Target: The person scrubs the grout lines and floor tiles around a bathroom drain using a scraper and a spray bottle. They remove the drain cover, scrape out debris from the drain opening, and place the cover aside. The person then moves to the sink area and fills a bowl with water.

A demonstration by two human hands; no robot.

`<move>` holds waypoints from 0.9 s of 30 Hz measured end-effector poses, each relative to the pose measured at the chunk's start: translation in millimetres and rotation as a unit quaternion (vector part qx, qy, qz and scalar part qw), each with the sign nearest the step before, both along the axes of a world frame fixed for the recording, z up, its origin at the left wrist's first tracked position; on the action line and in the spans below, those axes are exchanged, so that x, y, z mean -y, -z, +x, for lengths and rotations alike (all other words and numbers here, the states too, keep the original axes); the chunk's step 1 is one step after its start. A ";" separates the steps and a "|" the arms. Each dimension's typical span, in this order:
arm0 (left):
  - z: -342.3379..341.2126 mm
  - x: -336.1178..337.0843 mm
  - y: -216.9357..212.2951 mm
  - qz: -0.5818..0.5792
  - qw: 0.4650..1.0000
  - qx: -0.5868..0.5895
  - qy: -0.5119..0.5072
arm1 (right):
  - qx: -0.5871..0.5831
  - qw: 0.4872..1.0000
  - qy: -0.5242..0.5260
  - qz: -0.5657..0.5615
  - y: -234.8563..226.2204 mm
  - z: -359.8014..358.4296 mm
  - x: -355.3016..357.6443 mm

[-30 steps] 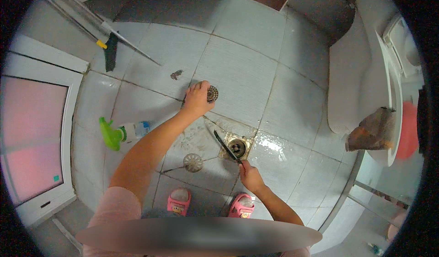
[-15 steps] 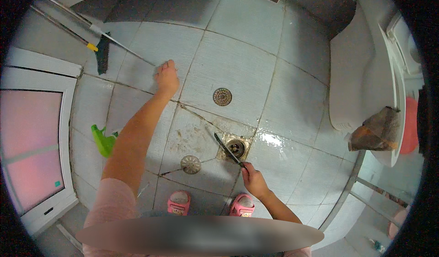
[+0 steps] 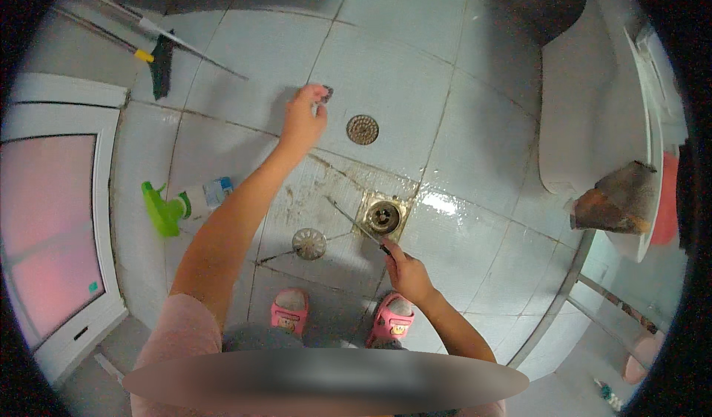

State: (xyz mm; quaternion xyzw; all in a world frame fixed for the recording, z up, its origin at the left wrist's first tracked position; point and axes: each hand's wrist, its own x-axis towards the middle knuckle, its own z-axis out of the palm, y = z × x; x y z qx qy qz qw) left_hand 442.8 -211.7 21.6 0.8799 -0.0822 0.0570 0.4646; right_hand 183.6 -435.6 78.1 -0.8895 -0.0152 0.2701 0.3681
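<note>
My left hand (image 3: 302, 120) is over the tiles at upper middle. Its thumb and fingers pinch a small dark clump (image 3: 327, 94) whose kind I cannot make out. My right hand (image 3: 407, 272) grips a thin knife-like tool (image 3: 356, 222) by its dark handle. The tool slants up and left, passing the near left corner of the square floor drain (image 3: 361, 224). That drain's round hole is uncovered. A round grated cover (image 3: 363, 130) lies farther off, close to my left hand. Left of the drain rests a slotted metal disc (image 3: 309, 244).
A spray bottle with a green head (image 3: 165, 209) lies by my left forearm. A floor brush (image 3: 161, 66) and a thin rod (image 3: 196, 51) are at upper left, above a pink-paned door (image 3: 50, 235). Right stands a white basin (image 3: 586, 113) with a brown-stained cloth-like piece (image 3: 614, 200). Pink sandals (image 3: 391, 319) are below.
My left hand has moved right, away from the rod's tip, and a dark clump now shows in its fingers. The tool in my right hand has turned and looks thinner. The view has shifted slightly.
</note>
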 end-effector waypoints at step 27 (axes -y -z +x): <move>-235.1 -57.4 -5.1 0.289 0.928 -0.191 0.137 | 0.016 1.000 0.015 0.019 -8.2 -4.7 0.4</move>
